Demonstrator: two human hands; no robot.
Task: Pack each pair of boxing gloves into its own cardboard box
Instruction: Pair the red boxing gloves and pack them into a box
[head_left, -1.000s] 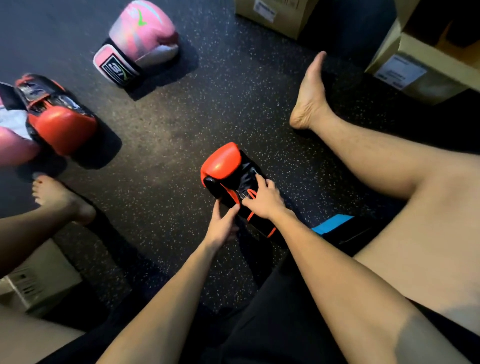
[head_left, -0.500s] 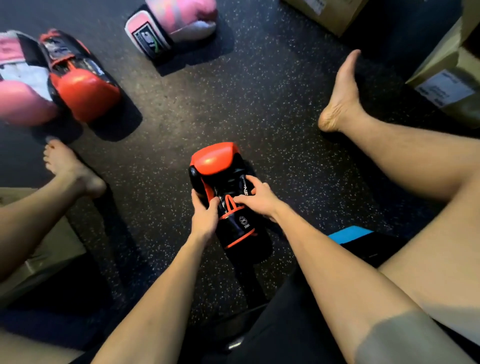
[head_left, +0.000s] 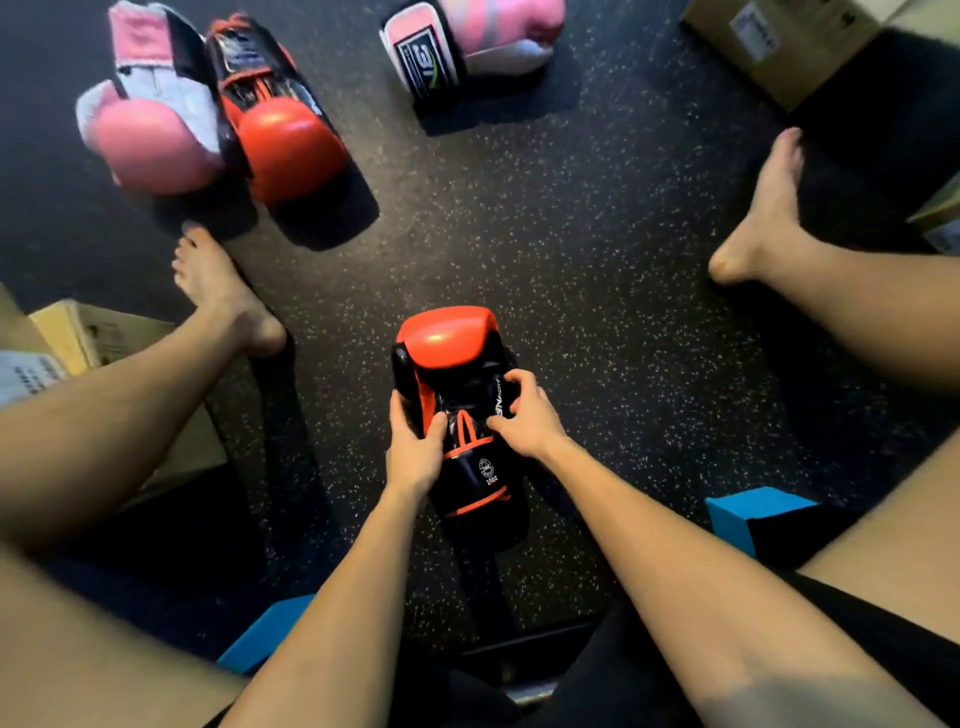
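A red and black boxing glove (head_left: 452, 358) lies on the dark speckled floor between my legs, its red padding pointing away from me. My left hand (head_left: 413, 449) grips its left side near the cuff. My right hand (head_left: 527, 415) grips its right side. A matching red and black glove (head_left: 283, 137) lies at the far left, touching a pink and white glove (head_left: 150, 140). A second pink glove (head_left: 472, 41) rests at the top centre. One cardboard box (head_left: 789, 47) sits at the top right and another cardboard box (head_left: 98, 332) stands beside my left leg.
My bare left foot (head_left: 223, 291) and right foot (head_left: 763, 208) rest on the floor on either side. A blue block (head_left: 748, 514) lies under my right thigh, and another blue block (head_left: 265, 634) under my left. A third box edge (head_left: 943, 223) shows at the right border.
The glove has turned from slanted to pointing straight away from me. My left hand has closed on its left side. The view has tilted, bringing the far gloves lower.
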